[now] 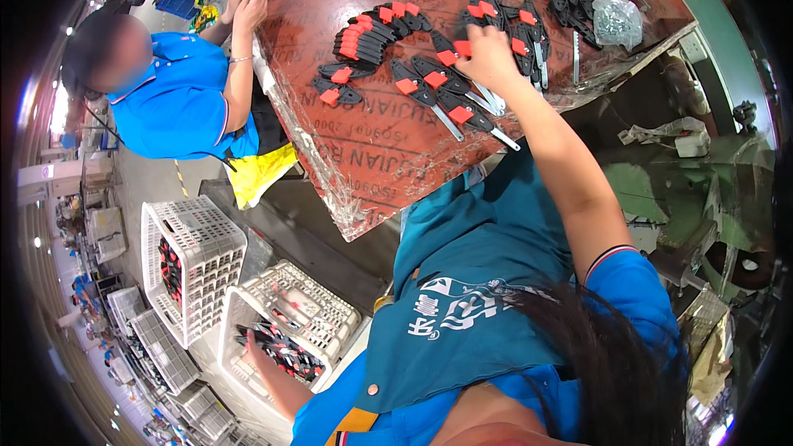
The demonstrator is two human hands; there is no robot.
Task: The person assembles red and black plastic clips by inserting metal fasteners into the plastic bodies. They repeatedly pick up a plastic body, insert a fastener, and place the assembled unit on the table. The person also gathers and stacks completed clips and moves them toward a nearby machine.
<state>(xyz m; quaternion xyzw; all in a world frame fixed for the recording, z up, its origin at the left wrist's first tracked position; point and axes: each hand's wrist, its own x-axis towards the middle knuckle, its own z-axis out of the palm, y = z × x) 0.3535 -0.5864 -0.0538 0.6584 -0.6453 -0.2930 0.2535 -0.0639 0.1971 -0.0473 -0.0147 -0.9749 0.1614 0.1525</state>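
At lower left, the person's left hand [258,353] reaches down into a white plastic crate [318,304] of black-and-red tools [277,348]; its fingers are buried among them, so I cannot tell whether they grip anything. Another white crate [202,235] stands just beside it. Upper left, a co-worker in a blue shirt [178,99] works at the table's far corner. On the reddish table [372,149], the right hand [489,56] rests palm-down over a row of black-handled folding saws [450,91], fingers hidden beneath the knuckles, grasp unclear.
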